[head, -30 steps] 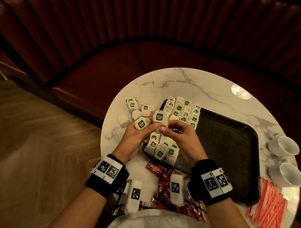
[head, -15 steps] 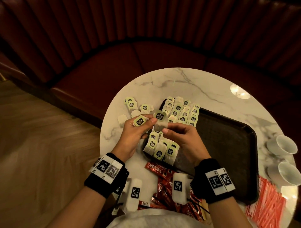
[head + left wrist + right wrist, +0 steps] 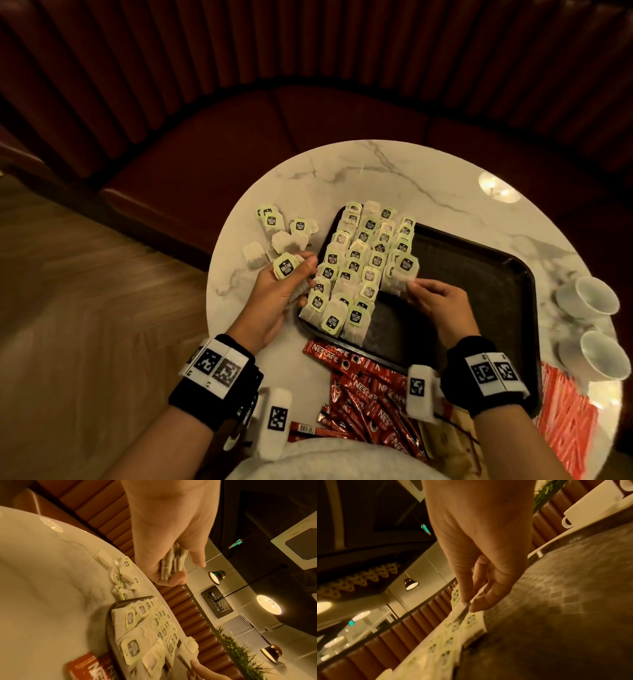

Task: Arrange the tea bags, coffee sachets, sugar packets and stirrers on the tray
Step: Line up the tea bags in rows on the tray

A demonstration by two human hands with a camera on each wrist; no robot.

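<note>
I judge the job under halfway. Rows of pale paper tea bags with green-and-black tags (image 3: 356, 267) cover the left end of the dark rectangular plastic tray (image 3: 479, 291); its right end is bare. A few more (image 3: 281, 236) lie loose by the round marble tabletop's (image 3: 342, 178) left edge. The red coffee sachets (image 3: 363, 394) at the near edge and the red-striped sticks (image 3: 565, 418), sugar or stirrers, at the near right edge wait off the tray.

My left hand (image 3: 277, 294) grips a small stack of bags (image 3: 173, 562). A second ago both hands met over one bag; now my right hand (image 3: 442, 305) pinches it (image 3: 404, 274) alone, at the rows' right edge.
</note>
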